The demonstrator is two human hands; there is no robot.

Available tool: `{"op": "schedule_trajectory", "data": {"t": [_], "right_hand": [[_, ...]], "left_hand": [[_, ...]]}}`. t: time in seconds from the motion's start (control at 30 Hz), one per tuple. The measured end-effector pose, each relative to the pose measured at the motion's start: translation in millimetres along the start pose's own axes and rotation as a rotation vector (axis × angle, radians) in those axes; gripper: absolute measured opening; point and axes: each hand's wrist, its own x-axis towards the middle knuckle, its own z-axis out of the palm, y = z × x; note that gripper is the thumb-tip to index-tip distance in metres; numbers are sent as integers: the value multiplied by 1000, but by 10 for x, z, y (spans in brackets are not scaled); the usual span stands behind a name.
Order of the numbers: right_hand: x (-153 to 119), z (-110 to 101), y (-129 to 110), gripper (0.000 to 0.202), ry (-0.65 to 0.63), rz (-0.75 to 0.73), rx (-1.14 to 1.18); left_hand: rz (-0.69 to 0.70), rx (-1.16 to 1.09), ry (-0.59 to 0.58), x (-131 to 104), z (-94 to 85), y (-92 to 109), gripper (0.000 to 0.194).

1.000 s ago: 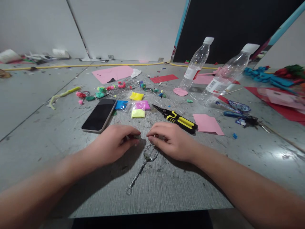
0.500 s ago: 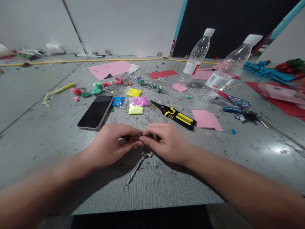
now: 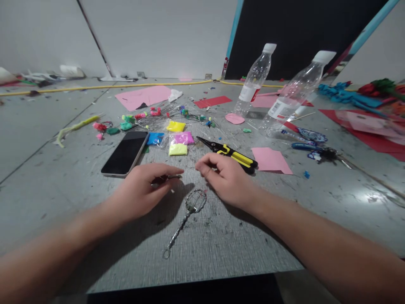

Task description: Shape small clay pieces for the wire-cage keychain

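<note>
My left hand [image 3: 147, 188] pinches a small, thin dark item whose tip shows between thumb and forefinger; what it is cannot be made out. My right hand [image 3: 229, 177] is closed in a loose pinch just right of it, and whether anything tiny is in it is too small to tell. Between and below the hands a twisted silver wire piece [image 3: 179, 230] lies on the table, with a round loop at its top and a small ring at its lower end. Pliers with yellow and black handles [image 3: 238, 158] lie behind my right hand.
A phone [image 3: 125, 153] lies behind my left hand, beside blue, yellow and pink clay packets [image 3: 182, 137]. Two clear bottles [image 3: 253, 82] stand at the back right. A pink paper piece [image 3: 271, 160] is right of the pliers. The table's front edge [image 3: 190, 285] runs below.
My hands were touching over the wire loop and have now moved apart. The loop, partly hidden before, is in full view. The camera view has shifted slightly.
</note>
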Motion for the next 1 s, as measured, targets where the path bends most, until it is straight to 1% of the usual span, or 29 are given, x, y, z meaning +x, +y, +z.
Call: {"op": "schedule_trajectory", "data": {"t": [0.1, 0.2, 0.3, 0.43, 0.5, 0.6, 0.67, 0.7, 0.8, 0.87, 0.9, 1.0], "right_hand": [[-15, 47, -16, 10, -48, 8, 29], [-26, 78, -24, 7, -66, 17, 58], [-30, 89, -20, 12, -96, 3, 62], [-44, 102, -20, 25, -117, -110, -41], [-56, 117, -19, 27, -126, -125, -59], [-67, 146, -10, 14, -131, -55, 35], [-67, 157, -1, 5, -122, -18, 94], [-66, 158, 2, 5, -111, -10, 104], [-62, 142, 3, 24, -72, -32, 59], [-63, 128, -9, 32, -50, -81, 28], [-64, 123, -18, 30, -46, -112, 12], [-75, 131, -57, 14, -49, -193, -36]], "left_hand": [[-31, -1, -42, 14, -2, 7, 26], [-105, -50, -57, 21, -8, 55, 24], [-121, -96, -73, 26, -12, 90, 23], [-125, -91, -72, 38, -14, 89, 24], [-130, -82, -65, 41, -13, 81, 26], [-151, -111, -75, 34, -2, 72, 27], [-199, -174, -85, 22, 14, 68, 26], [-238, -231, -91, 17, 24, 65, 25], [-345, -418, -122, 10, 51, 62, 24], [-373, -497, -157, 15, 59, 70, 23], [-374, -518, -173, 19, 58, 77, 20], [-367, -574, -218, 22, 45, 106, 15]]}}
